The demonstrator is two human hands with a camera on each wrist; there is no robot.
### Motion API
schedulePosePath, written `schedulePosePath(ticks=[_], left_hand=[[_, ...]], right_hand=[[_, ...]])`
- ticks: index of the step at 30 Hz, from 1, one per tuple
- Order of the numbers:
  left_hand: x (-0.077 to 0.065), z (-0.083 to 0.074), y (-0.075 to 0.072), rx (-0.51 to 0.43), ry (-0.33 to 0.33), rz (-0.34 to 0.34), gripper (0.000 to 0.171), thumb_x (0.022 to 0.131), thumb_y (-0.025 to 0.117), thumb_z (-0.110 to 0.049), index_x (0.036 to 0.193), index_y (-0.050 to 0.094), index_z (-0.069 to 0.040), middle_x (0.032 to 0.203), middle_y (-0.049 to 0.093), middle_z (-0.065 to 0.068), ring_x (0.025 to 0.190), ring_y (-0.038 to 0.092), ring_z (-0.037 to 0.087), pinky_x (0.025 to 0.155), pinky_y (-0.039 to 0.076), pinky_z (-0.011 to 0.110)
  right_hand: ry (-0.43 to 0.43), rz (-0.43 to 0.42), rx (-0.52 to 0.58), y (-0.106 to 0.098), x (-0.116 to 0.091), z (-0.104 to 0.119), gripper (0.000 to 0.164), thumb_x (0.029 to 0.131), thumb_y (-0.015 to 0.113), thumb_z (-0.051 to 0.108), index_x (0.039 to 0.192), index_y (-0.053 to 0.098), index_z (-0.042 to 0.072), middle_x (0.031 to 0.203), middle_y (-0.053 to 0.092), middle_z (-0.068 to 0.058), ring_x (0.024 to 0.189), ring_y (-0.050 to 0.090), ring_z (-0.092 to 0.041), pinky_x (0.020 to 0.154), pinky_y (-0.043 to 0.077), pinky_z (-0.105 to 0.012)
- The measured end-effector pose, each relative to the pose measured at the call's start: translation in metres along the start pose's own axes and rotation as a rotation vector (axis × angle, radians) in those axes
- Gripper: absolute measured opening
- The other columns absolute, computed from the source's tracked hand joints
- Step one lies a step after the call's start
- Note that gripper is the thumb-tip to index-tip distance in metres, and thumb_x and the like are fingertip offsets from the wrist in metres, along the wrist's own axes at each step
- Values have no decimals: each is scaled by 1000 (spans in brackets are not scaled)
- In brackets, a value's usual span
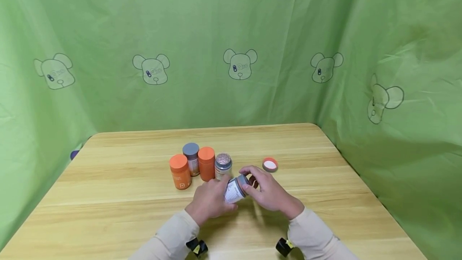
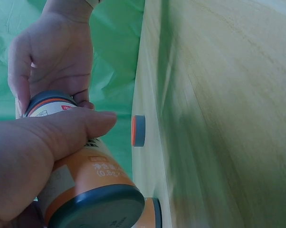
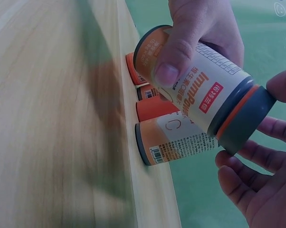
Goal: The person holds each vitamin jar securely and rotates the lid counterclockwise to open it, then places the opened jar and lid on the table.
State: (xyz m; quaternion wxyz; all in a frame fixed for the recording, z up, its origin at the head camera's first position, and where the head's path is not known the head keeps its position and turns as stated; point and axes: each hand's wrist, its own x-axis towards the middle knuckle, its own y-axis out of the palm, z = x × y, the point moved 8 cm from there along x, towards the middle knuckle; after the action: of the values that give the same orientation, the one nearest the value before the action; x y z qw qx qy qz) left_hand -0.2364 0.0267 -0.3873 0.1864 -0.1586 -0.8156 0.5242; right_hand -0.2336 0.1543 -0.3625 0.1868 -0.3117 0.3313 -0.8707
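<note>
My left hand (image 1: pixel 211 198) grips a supplement bottle (image 3: pixel 207 90) by its orange and white body and holds it tilted above the table. Its grey cap (image 3: pixel 250 118), with an orange ring beneath, is on the bottle's mouth. On that cap are the thumb and fingertips of my right hand (image 1: pixel 270 189), pinching it from opposite sides. Just behind the left hand stands an uncapped bottle (image 1: pixel 223 166) with a patterned seal over its mouth. A loose cap (image 1: pixel 270 165) lies upturned beyond the right hand, showing its white lining and reddish rim.
Left of the uncapped bottle stand an orange bottle (image 1: pixel 207 164), a grey-capped bottle (image 1: pixel 191 159) and another orange bottle (image 1: pixel 180 172), close together. They are all on the wooden table (image 1: pixel 108 212). Green curtains (image 1: pixel 202 99) hang behind the table and along its sides.
</note>
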Motion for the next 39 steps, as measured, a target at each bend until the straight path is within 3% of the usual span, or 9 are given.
schedulePosePath(ticks=[6,14,20,31,39], left_hand=[[0,0,1,-4,1,-1,65,67,86,-41,115,54,-11,79,62,3,58,53,13,49,43,27],[0,-1,0,-7,15,-17,64,66,86,-41,113,53,-12,78,62,3,58,54,13,49,43,28],[1,-1,1,-9,10,-6,63,67,86,-41,112,54,-12,79,63,3,59,54,12,50,43,27],[0,-1,-1,-7,11,-7,64,67,87,-40,114,54,-12,80,63,4,59,54,13,50,43,27],[0,0,0,-8,-2,5,65,67,87,-40,115,54,-12,81,63,3,60,54,13,50,43,28]], right_hand=[[7,11,9,0,-1,-2,32,93,59,10,123,52,2,109,59,-7,82,58,-15,68,50,-27],[102,38,-17,1,-1,-8,30,101,50,20,124,51,1,106,60,-10,76,57,-16,65,49,-28],[147,53,2,4,-1,-12,29,101,51,22,122,52,3,102,62,-8,71,56,-12,63,49,-27],[54,51,13,2,-1,-5,29,98,55,14,123,51,2,109,60,-8,76,57,-14,66,50,-27],[62,63,32,3,-1,-4,32,97,56,15,126,50,3,111,58,-6,82,59,-14,69,51,-29]])
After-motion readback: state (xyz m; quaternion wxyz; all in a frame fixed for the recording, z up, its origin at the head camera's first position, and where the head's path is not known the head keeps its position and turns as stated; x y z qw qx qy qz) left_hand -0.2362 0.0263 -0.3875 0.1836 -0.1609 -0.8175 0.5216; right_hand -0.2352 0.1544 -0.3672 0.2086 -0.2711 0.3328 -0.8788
